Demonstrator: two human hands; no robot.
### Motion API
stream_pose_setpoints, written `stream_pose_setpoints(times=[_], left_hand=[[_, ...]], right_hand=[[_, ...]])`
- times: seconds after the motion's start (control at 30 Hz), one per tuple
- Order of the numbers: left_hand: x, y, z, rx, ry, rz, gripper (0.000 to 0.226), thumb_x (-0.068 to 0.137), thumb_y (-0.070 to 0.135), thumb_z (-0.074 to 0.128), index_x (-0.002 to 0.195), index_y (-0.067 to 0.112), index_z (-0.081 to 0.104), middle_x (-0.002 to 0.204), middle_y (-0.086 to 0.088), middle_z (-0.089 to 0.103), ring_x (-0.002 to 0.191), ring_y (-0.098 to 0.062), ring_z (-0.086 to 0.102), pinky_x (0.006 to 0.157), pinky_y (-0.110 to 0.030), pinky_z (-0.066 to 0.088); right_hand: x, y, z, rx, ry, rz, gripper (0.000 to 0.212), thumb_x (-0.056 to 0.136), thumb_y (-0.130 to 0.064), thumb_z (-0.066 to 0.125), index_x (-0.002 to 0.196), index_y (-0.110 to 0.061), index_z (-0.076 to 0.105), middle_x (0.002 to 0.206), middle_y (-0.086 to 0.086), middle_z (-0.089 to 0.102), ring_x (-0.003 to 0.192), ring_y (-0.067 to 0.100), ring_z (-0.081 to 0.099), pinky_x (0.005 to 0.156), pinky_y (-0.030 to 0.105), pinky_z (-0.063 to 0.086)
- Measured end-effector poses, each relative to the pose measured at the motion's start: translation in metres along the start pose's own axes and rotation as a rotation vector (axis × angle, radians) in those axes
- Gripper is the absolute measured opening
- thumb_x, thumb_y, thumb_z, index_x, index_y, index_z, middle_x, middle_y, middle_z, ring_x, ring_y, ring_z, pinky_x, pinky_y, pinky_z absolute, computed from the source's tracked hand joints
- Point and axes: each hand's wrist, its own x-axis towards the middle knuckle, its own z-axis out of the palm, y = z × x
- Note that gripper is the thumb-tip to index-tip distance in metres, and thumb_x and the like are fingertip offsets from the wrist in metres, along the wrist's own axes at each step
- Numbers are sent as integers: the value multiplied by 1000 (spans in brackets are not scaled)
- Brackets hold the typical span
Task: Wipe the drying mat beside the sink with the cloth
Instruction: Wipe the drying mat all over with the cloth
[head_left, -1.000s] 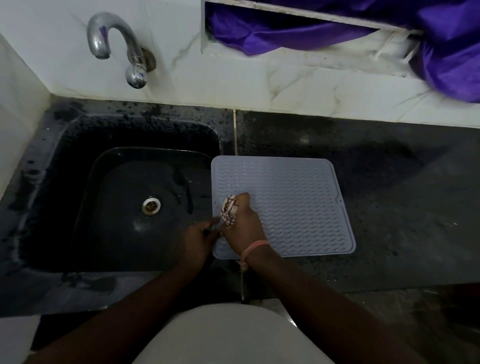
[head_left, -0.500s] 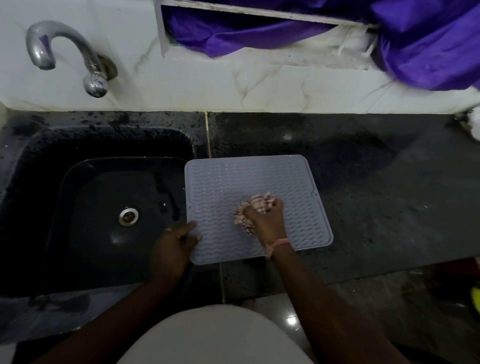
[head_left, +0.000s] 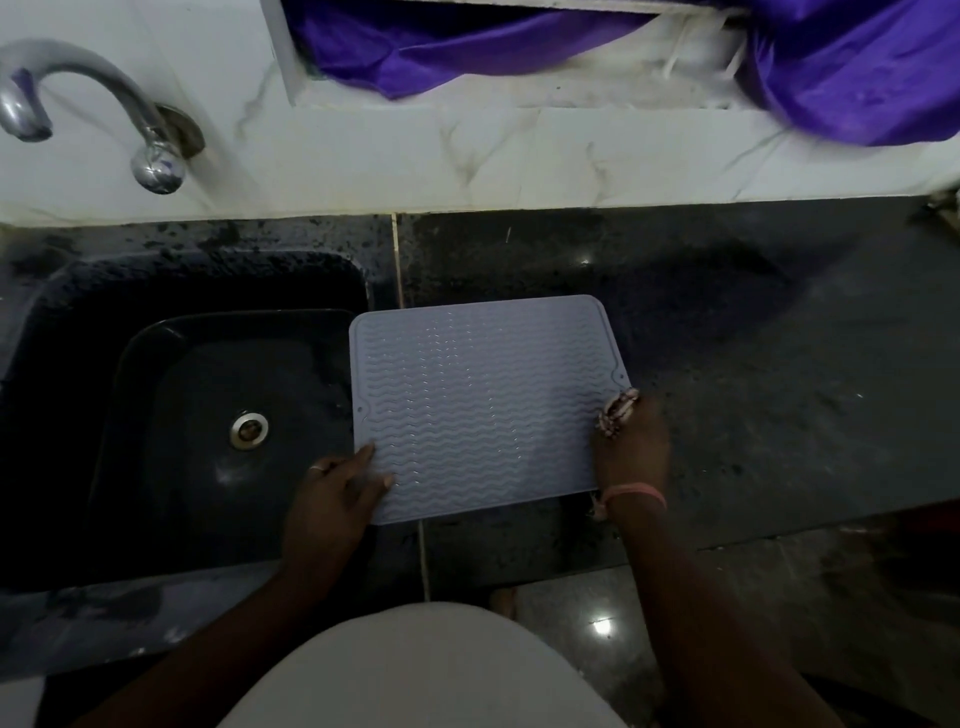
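Pale grey silicone drying mat (head_left: 483, 405) with wavy ribs, flat on the dark stone counter (head_left: 753, 364), just to the right of the black sink (head_left: 171, 415); left edge of the mat a little over the sink's rim. Left hand (head_left: 332, 493) at the near left corner of the mat, fingers spread and nearly straight, tips pressed on the mat's surface. A ring on one finger of this hand. Right hand (head_left: 631, 447) at the right edge of the mat, near its small side tab, fingers curled round a bunched cloth (head_left: 615, 410) with a red-and-white pattern. Only a small part of the cloth visible above the knuckles, touching the mat's right border. Exact position of the right thumb: cannot tell, hidden under the hand. A pink band (head_left: 636, 493) round the right wrist.

Round metal drain (head_left: 249, 430) in the middle of the sink's floor. Curved chrome tap (head_left: 98, 114) on the white marble wall (head_left: 415, 156), above the sink at far left. Purple fabric (head_left: 831, 67) in the opening at the top, partly over the marble ledge. Light-coloured garment (head_left: 421, 670) of the person at the bottom middle, with shiny floor tiles (head_left: 602, 623) beside it.
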Motion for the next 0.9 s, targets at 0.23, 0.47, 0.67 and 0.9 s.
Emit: stream_pose_setpoints(times=[0.23, 0.47, 0.67, 0.9], left_hand=[[-4, 5, 6, 162, 105, 20, 45, 89, 45, 70, 126, 20, 69, 109, -13, 61, 92, -25, 62, 89, -40, 53], [-5, 8, 6, 128, 58, 14, 46, 92, 41, 67, 131, 16, 66, 107, -18, 66, 95, -30, 65, 90, -37, 51], [2, 11, -7, 24, -27, -2, 49, 88, 44, 71, 130, 18, 67, 106, -12, 66, 95, -22, 65, 86, -32, 52], [7, 10, -15, 25, -96, 14, 48, 88, 55, 66, 125, 26, 69, 108, -9, 67, 95, -18, 66, 85, -34, 52]], right_hand=[[12, 9, -6, 1, -45, 14, 37, 88, -4, 67, 122, -5, 53, 113, 18, 70, 101, 36, 68, 88, 35, 52], [8, 5, -9, -38, 41, 90, 45, 90, -16, 67, 130, -5, 50, 124, 20, 65, 111, 37, 64, 99, 39, 50], [2, -10, -10, -108, -36, 114, 37, 87, -15, 66, 120, -12, 50, 109, 18, 70, 97, 41, 68, 84, 41, 53], [-31, -39, 17, -12, -98, 35, 30, 90, -8, 65, 118, -11, 55, 112, 12, 72, 105, 30, 68, 88, 26, 46]])
